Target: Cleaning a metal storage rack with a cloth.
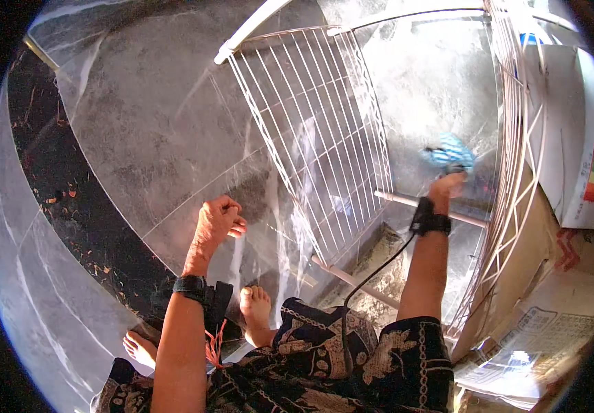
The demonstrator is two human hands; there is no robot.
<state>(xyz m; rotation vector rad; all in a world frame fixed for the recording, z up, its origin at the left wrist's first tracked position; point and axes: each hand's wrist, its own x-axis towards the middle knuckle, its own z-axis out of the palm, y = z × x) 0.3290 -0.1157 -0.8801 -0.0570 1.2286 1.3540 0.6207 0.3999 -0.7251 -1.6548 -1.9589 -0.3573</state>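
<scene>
My right hand [451,185] is shut on a blue-and-white striped cloth [452,151], blurred and bunched up beyond the fingers. It reaches between two white wire panels of a rack: a slatted wire panel [305,134] to its left and an upright wire side panel [515,103] to its right. A pale crossbar [405,199] runs just below the wrist. My left hand [219,219] hangs in the air left of the slatted panel. Its fingers are loosely curled, and nothing shows in them. Black bands circle both wrists, a black cable running from the right one.
Grey marbled floor tiles [137,129] spread ahead, crossed at left by a worn black strip [70,180]. A white carton [560,134] and brown cardboard [534,294] stand at right. Another pale bar [356,281] lies low near my knees. My bare foot [255,312] is below my left hand.
</scene>
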